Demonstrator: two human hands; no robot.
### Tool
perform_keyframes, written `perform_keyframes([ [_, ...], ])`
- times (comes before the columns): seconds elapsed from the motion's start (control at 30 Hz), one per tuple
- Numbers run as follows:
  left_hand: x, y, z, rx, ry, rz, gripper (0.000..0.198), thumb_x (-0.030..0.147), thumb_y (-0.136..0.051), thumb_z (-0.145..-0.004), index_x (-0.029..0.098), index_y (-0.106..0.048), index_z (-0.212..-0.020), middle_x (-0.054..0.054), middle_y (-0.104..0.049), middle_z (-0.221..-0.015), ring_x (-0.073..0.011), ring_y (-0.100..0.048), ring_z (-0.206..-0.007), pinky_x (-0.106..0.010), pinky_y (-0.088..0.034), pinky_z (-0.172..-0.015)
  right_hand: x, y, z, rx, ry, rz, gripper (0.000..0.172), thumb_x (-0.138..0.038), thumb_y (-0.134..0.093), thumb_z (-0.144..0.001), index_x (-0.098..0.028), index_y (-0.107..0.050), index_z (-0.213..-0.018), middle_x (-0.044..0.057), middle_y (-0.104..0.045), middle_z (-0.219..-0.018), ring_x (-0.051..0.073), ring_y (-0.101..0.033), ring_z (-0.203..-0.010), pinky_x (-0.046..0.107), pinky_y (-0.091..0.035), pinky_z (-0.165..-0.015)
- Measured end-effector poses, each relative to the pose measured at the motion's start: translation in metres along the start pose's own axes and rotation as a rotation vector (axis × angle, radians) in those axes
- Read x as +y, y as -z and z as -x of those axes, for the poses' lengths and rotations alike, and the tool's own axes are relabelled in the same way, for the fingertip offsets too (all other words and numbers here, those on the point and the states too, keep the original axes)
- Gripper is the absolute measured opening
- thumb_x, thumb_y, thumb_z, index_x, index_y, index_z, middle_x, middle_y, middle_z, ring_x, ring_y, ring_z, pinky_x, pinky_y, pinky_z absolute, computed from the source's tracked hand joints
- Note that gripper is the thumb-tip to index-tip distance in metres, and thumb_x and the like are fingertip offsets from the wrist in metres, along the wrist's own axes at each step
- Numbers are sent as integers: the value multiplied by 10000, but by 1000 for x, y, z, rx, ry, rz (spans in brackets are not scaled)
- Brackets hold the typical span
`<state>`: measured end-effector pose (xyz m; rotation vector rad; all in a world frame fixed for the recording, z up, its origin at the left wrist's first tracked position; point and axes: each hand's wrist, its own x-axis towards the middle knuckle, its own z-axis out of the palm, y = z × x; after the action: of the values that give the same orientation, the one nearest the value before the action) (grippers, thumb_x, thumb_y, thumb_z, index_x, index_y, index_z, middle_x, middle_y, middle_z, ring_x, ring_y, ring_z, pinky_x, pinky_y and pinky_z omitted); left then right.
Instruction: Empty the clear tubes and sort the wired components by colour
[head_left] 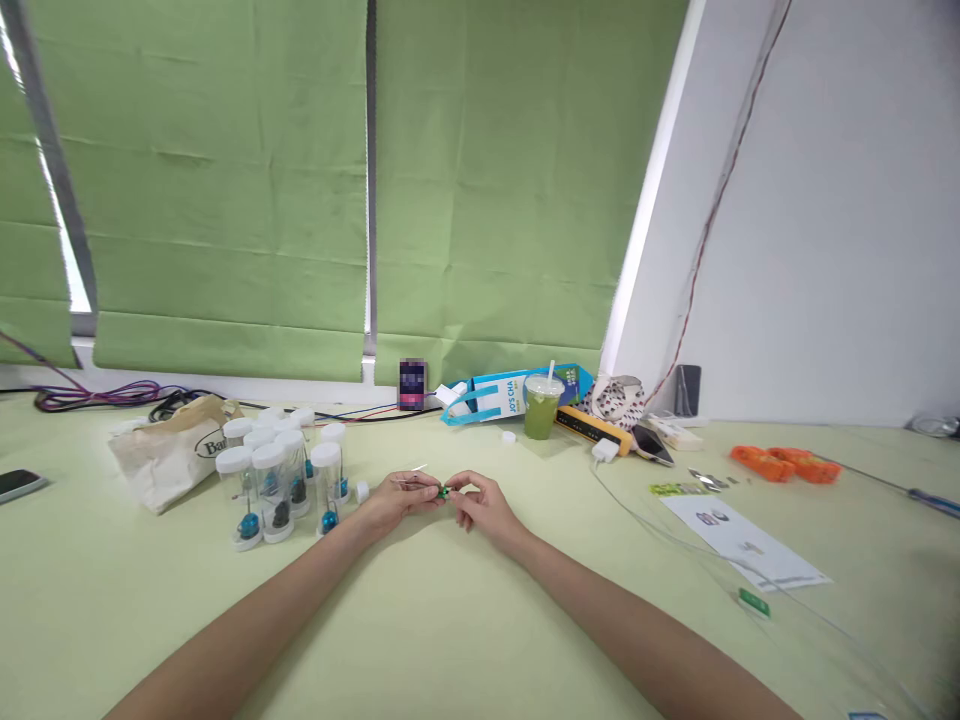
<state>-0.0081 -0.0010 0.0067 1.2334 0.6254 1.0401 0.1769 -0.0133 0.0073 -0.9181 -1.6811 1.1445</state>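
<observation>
Capped vials [281, 470]: clustered upright, just left of the hands.
Left hand [397, 497]: fingertips pinched together on the small green piece [445, 491].
Small green piece: between both hands, low over the table [450, 620].
Right hand [484, 505]: fingertips closed on the same piece.
Drink cup [541, 405]: upright, farther back.

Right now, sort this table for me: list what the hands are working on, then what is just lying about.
In hand:
small green part, pinched between left hand and right hand
capped clear vials, beside the left hand, probably part of it

Lying about:
green drink cup
paper bag
orange object
printed sheet
dark phone at the far left
</observation>
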Motion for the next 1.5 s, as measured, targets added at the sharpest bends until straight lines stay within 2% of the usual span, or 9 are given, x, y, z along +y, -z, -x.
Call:
perform_keyframes([
  [0.07,1,-1,0,2,2,9,234,233,-739,-580,122,-664,-772,-55,-675,-768,-198,-614,-809,-377,-415,-853,0,0,0,0,4,5,293,-404,-559,-705,-171,-538,-882,-25,-530,-636,60,-490,-424,173,-381,-377],
  [0.27,-1,0,0,4,3,24,242,231,-748,-566,127,-664,-768,-51,-679,-770,-205,-619,-808,-392,-410,-858,1,0,-1,0,23,-9,288,-422,-549,-705,-180,-556,-860,-6,-549,-756,50,-496,-432,182,-388,-382],
  [0.57,-1,1,-1,-10,-2,-3,234,228,-735,-589,127,-663,-788,-60,-683,-792,-209,-613,-838,-368,-418,-837,5,0,-3,-22,24,-4,287,-441,-497,-753,-175,-538,-854,-37,-503,-623,56,-486,-404,169,-365,-363],
  [0.77,-3,1,-2,-27,0,-11,224,232,-722,-609,130,-658,-798,-70,-684,-832,-207,-616,-837,-371,-416,-844,9,1,-6,-37,17,-11,318,-468,-443,-778,-170,-529,-849,-35,-498,-630,53,-485,-391,169,-357,-355],
  [0.97,-3,2,-2,-17,-4,-4,184,204,-712,-623,128,-662,-783,-49,-674,-785,-187,-612,-818,-365,-422,-845,3,1,-1,-18,17,6,292,-418,-540,-717,-199,-520,-910,-4,-540,-815,44,-500,-441,172,-380,-380],
  [1.27,-3,2,-2,-18,-4,-14,203,218,-716,-617,126,-662,-790,-62,-671,-805,-195,-617,-814,-374,-415,-856,-2,0,1,-26,5,4,249,-317,-579,-686,-192,-520,-893,-52,-478,-602,66,-496,-444,176,-379,-396],
  [1.5,-2,1,-1,-23,-8,-36,200,227,-709,-625,121,-662,-788,-64,-667,-791,-199,-610,-823,-375,-421,-849,-3,0,1,-29,12,6,232,-333,-550,-710,-189,-525,-891,-29,-507,-696,53,-492,-439,172,-378,-384],
])
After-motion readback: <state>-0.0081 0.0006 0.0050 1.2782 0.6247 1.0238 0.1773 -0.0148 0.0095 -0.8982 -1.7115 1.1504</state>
